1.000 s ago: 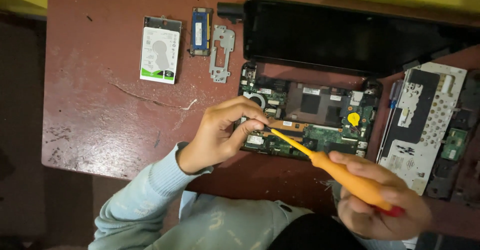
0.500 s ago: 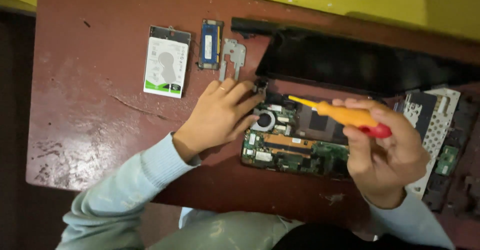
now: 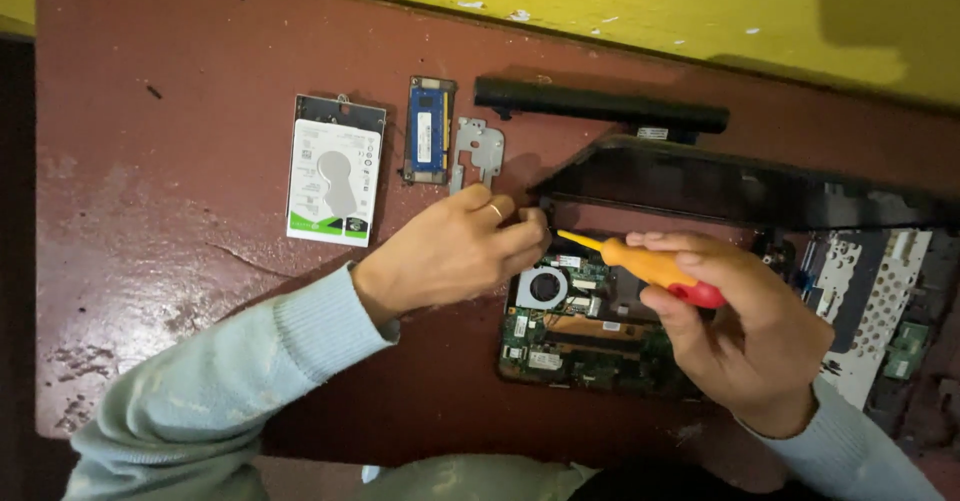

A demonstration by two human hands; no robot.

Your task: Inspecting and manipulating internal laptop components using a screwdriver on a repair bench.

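The opened laptop base (image 3: 590, 331), with its green circuit board and round cooling fan (image 3: 543, 288) exposed, lies on the dark red table (image 3: 180, 161) and serves here as the landmark. The left hand (image 3: 455, 251) rests at the upper left corner of the laptop base, just beside the fan. Its fingers (image 3: 525, 236) are curled together in a narrow grip at that corner; I cannot tell if they pinch a small part, because the fingertips hide it. A ring is on one finger of this hand.

The right hand (image 3: 745, 331) is above the right half of the laptop base and its grip is closed around the orange screwdriver (image 3: 640, 263), which has a red end. The screwdriver points left, and its tip is very near the fingertips of the left hand, over the upper edge of the board.

Behind the laptop base stands the dark screen lid (image 3: 730, 186), tilted open. Further behind it, near the yellow wall, lies a long black battery (image 3: 600, 106). To the upper left of the laptop base lie a small metal bracket (image 3: 478, 151), a blue memory module (image 3: 430, 131) and a white hard drive (image 3: 335, 171), side by side but apart. To the right of the laptop base lies a pale cover panel (image 3: 870, 301) with many holes.
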